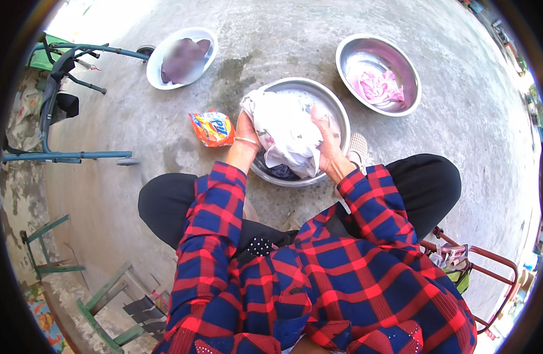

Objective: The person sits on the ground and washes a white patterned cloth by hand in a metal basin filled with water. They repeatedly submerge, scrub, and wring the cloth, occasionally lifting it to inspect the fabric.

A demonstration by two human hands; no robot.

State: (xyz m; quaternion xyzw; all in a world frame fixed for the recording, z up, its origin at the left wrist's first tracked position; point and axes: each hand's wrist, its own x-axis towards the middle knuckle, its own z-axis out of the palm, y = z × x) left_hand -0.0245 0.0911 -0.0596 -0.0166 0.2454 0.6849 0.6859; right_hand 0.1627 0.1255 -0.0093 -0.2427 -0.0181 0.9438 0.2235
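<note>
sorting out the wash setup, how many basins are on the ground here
3. A metal basin right in front, where both hands work a white cloth; a second metal basin at upper right holding pink cloth; a white basin at upper left. None seems hidden.

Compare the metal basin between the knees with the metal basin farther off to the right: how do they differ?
The near basin holds a white cloth gripped by the left hand and right hand, over darker laundry; the far basin holds only a pink cloth, untouched. The near basin's water looks sudsy; the far basin's looks clearer. Both are round, shiny, and stand on concrete.
</note>
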